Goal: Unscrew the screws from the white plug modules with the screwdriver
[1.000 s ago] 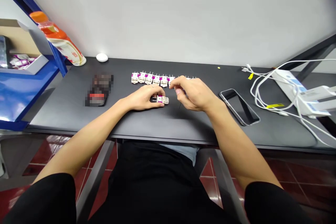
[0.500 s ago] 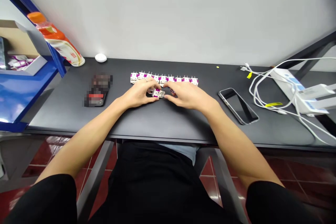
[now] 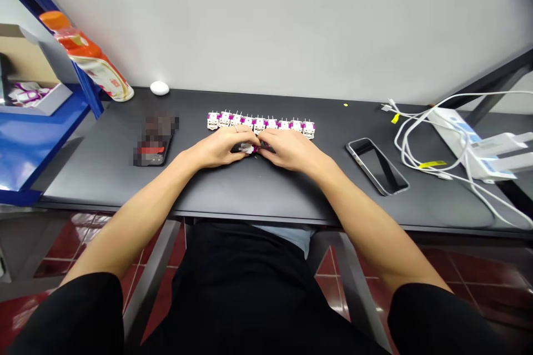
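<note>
Several small white-and-purple blocks with thin prongs (image 3: 308, 128) stand side by side in a row on the dark desk (image 3: 258, 188). In front of that row, my left hand (image 3: 220, 147) pinches another white-and-purple block (image 3: 247, 148) between thumb and fingers. My right hand (image 3: 291, 150) closes on the purple end of this block from the other side, and its fingers cover most of that end. The two sets of fingertips almost meet. A ring shows on a left finger.
On the right lie a phone (image 3: 377, 166), coiled white cables (image 3: 410, 138) and a white power strip (image 3: 466, 144). To the left are a partly blurred dark phone (image 3: 154, 147), a white oval object (image 3: 159, 88), an orange bottle (image 3: 91, 61) and an open box (image 3: 45, 100).
Both hands have drawn together around the block. It has turned, with its purple part now facing my right hand, whose fingers have closed on it.
</note>
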`<act>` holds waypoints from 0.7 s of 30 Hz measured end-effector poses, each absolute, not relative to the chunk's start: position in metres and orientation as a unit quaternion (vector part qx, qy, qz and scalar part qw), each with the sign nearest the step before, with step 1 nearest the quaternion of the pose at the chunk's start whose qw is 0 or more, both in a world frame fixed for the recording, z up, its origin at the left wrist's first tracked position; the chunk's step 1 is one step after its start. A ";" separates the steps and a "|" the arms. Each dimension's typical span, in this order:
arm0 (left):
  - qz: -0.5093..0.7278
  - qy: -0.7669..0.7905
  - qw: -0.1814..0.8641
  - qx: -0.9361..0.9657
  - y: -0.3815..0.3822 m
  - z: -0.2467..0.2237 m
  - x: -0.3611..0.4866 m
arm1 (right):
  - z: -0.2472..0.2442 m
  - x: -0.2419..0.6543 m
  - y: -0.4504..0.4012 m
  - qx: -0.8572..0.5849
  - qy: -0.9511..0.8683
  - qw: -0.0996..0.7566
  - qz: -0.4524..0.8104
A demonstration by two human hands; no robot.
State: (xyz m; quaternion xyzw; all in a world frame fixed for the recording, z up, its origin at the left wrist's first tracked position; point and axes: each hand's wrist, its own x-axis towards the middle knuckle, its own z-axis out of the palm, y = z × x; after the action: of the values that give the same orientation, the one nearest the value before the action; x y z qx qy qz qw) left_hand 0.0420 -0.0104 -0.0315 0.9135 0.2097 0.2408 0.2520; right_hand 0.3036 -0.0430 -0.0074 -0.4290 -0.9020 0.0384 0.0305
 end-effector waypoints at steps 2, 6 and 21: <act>0.244 0.223 0.240 0.913 -0.009 -0.032 0.041 | -0.008 0.304 -0.043 -0.428 -0.902 0.032 0.037; 0.255 0.254 0.231 0.904 -0.008 -0.033 0.040 | -0.007 0.304 -0.043 -0.433 -0.900 0.033 0.026; 0.333 0.358 0.357 0.796 -0.012 -0.041 0.051 | -0.005 0.306 -0.042 -0.480 -0.873 0.075 0.046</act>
State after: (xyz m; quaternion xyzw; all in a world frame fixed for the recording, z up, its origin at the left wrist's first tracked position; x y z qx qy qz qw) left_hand 0.0510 -0.0120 -0.0413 0.7958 0.3581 0.3332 0.3570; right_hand 0.3057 -0.0419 -0.0045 -0.4802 -0.8728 0.0461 0.0745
